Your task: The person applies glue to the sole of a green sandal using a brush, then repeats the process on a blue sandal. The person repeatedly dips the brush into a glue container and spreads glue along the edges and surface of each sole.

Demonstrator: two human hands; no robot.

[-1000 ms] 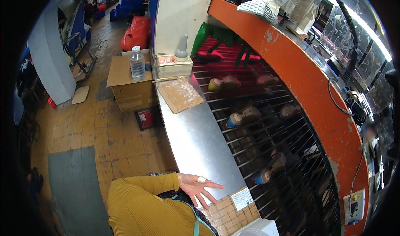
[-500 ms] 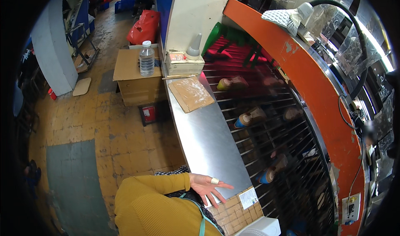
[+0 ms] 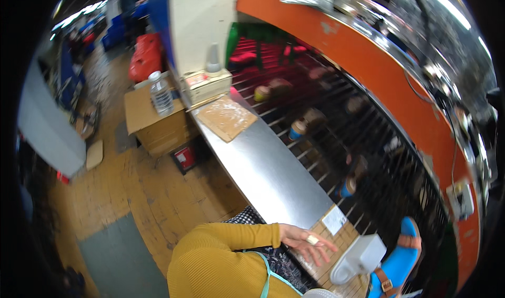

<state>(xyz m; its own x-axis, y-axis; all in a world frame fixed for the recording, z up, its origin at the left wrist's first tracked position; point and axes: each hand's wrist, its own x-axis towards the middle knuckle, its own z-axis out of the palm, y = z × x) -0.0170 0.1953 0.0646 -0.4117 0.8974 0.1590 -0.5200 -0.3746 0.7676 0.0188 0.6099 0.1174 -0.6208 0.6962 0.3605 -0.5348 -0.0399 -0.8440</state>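
My left hand (image 3: 309, 244), in a mustard sleeve, is stretched out low over the near end of the bench. Its fingers are spread and hold nothing; pale tape wraps one finger. Beneath it lies a brown tile-patterned surface (image 3: 322, 227) with a white printed card (image 3: 334, 220). Just right of the hand stands a white plastic holder (image 3: 360, 258) with a rounded base. Farther right, a sandal (image 3: 392, 266) shows a bright blue body and brown buckled straps; whether anything holds it cannot be seen. My right hand is out of the picture.
A metal bench top (image 3: 268, 174) runs away from me, with a dusty brown board (image 3: 227, 119) on it. Beside it, a slatted conveyor (image 3: 321, 164) carries several footwear pieces under an orange frame (image 3: 363, 61). A water bottle (image 3: 161, 93) stands on a cardboard box (image 3: 138, 111).
The view has swung, with the bench shifting in the picture. My left hand now appears farther right, still spread. The blue sandal and more of the white holder have come into view.
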